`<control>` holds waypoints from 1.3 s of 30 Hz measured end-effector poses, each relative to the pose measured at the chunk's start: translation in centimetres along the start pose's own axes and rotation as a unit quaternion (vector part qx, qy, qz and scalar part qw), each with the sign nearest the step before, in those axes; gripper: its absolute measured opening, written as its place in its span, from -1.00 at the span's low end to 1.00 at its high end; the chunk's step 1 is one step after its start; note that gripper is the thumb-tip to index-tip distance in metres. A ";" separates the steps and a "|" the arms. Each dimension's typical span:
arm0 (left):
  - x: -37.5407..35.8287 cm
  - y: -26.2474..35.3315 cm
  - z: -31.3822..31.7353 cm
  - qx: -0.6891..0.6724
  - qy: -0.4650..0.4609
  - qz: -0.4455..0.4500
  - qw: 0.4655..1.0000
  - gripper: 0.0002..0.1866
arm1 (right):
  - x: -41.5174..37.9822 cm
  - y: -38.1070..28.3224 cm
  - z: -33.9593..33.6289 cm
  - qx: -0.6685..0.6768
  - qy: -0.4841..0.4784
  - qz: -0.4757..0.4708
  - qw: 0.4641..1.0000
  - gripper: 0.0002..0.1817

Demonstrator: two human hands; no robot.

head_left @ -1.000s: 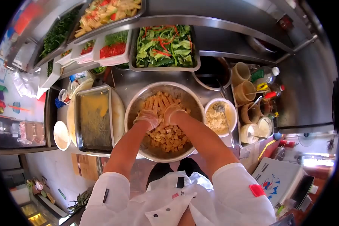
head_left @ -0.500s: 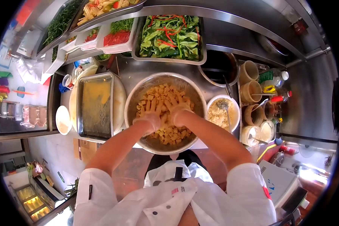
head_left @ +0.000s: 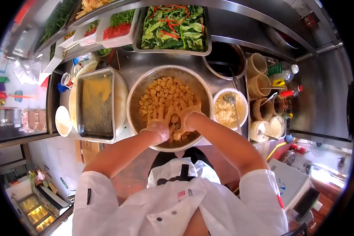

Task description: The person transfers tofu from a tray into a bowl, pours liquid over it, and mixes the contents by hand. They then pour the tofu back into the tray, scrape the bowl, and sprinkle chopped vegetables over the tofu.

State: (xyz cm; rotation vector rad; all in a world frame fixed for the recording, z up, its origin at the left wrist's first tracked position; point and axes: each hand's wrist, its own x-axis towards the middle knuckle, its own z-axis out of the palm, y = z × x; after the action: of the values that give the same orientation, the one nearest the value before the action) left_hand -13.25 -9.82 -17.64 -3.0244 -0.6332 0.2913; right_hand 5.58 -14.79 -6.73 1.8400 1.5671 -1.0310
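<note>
A large steel mixing bowl (head_left: 133, 114) stands on the counter in front of me, holding many small yellowish-brown food cubes (head_left: 167, 87) that look coated in sauce. Both my hands are inside it, in thin clear plastic gloves. My left hand (head_left: 157, 126) lies among the cubes at the near left, its fingers stretched away from me and partly sunk in. My right hand (head_left: 190, 117) is at the near right, fingers apart and partly hidden in the cubes. Several cubes sit between the two hands.
Left of the bowl is a steel tray (head_left: 113, 106) with yellow residue. To the right are a white bowl of crumbly food (head_left: 244, 112) with a spoon and a pot of dark liquid (head_left: 220, 59). Seasoning tubs (head_left: 259, 85) stand beyond. A tray of green vegetables (head_left: 173, 29) sits above.
My hands have drawn slightly apart and lower in the bowl, with cubes now heaped toward its far side. The view has shifted a little, so everything sits higher.
</note>
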 end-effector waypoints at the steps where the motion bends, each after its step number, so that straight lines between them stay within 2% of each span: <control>1: 0.0 0.4 -1.2 0.012 -0.104 0.033 0.994 -0.20 | 1.8 0.2 2.2 0.002 -0.008 0.006 1.000 0.27; 2: 0.1 0.8 -2.5 0.016 -0.212 0.068 0.975 -0.26 | 3.5 0.4 4.3 0.003 -0.016 0.012 1.000 0.37; 3: 0.1 1.2 -3.7 0.013 -0.312 0.099 0.945 -0.30 | 5.9 0.4 6.9 -0.025 0.041 0.029 0.998 0.38; 5: 3.0 0.7 -2.8 0.012 -0.543 0.225 0.809 -0.42 | 8.3 0.0 11.4 -0.081 0.145 0.062 0.984 0.41; 6: 3.1 0.5 -2.4 -0.009 -0.525 0.236 0.818 -0.49 | 8.9 0.3 11.9 -0.052 0.131 0.062 0.988 0.39; 9: 3.5 -0.5 -2.1 -0.034 -0.477 0.244 0.844 -0.54 | 9.5 1.3 10.2 0.063 -0.031 0.044 0.997 0.33; 11: 3.5 -0.7 -1.0 -0.012 -0.472 0.227 0.852 -0.54 | 9.7 1.2 9.6 0.070 -0.091 0.031 0.993 0.28; 12: 3.4 -0.8 -1.2 0.008 -0.454 0.264 0.851 -0.53 | 9.2 1.0 8.9 0.054 -0.107 0.020 0.993 0.26; 15: 2.0 -1.3 -3.0 -0.055 -0.380 0.104 0.917 -0.49 | 6.6 0.9 6.2 -0.033 -0.123 0.000 0.992 0.20; 16: 1.2 -1.3 -2.7 -0.040 -0.346 0.067 0.935 -0.43 | 4.3 0.7 4.7 -0.049 -0.108 0.000 0.993 0.18; 17: 0.8 -1.7 -4.4 -0.062 -0.323 0.039 0.944 -0.41 | 1.3 0.4 4.0 -0.073 -0.046 0.003 0.996 0.17; 18: 0.2 -1.9 -7.7 -0.087 -0.301 0.012 0.950 -0.39 | 1.6 1.0 5.9 -0.067 0.017 0.026 0.997 0.14; 20: 1.1 -2.5 -7.1 -0.065 -0.364 0.026 0.929 -0.41 | 6.8 2.6 9.4 -0.095 -0.038 0.007 0.995 0.16; 21: 1.5 -2.7 -6.8 -0.054 -0.394 0.034 0.917 -0.41 | 6.4 2.5 9.8 -0.065 0.060 0.035 0.995 0.10; 22: 1.9 -3.6 0.3 0.012 -0.414 0.121 0.902 -0.45 | 6.0 2.4 10.1 -0.030 0.159 0.055 0.985 0.06; 24: 3.2 -3.6 1.7 0.058 -0.457 0.237 0.855 -0.58 | 7.2 2.2 9.3 0.116 0.015 0.094 0.989 -0.31; 25: 4.0 -3.4 0.5 0.070 -0.480 0.270 0.832 -0.58 | 7.7 2.1 9.1 0.186 -0.058 0.113 0.974 -0.44; 27: 4.6 -3.5 -1.3 0.097 -0.520 0.327 0.783 -0.57 | 8.1 1.7 9.6 0.111 -0.102 0.065 0.986 -0.45; 28: 3.7 -4.0 -2.0 0.011 -0.470 0.176 0.865 -0.58 | 8.6 1.9 9.1 0.072 -0.113 0.044 0.990 -0.46; 30: 4.0 -4.2 -2.8 0.020 -0.443 0.166 0.881 -0.63 | 8.7 2.2 7.8 -0.003 -0.134 0.004 0.991 -0.47; 32: 4.3 -4.3 -3.5 0.006 -0.408 0.137 0.902 -0.63 | 8.5 2.9 7.0 -0.025 -0.100 -0.039 0.994 -0.34; 34: 4.1 -4.0 -6.4 -0.033 -0.364 0.082 0.927 -0.59 | 6.1 3.1 5.2 0.001 -0.012 -0.088 0.996 -0.01; 36: 4.6 -3.4 -5.6 -0.002 -0.360 0.114 0.926 -0.54 | 2.3 1.8 1.4 0.042 0.008 -0.038 0.998 0.05; 37: 4.1 -2.1 -5.7 -0.023 -0.334 0.088 0.938 -0.53 | 1.4 1.3 0.5 0.061 0.014 -0.014 0.998 0.08; 38: 3.5 -0.6 -5.8 -0.043 -0.307 0.062 0.949 -0.52 | 2.7 1.3 3.0 0.009 0.118 -0.006 0.993 -0.01; 39: 4.0 0.0 -4.8 -0.040 -0.348 0.054 0.935 -0.50 | 5.2 1.3 7.0 -0.044 0.220 0.002 0.974 -0.10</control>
State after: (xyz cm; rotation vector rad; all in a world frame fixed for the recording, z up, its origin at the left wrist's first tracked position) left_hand -8.74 -8.16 -13.68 -2.9844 -0.4982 1.4074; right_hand 5.59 -17.50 -15.14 2.1066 1.8176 -0.5586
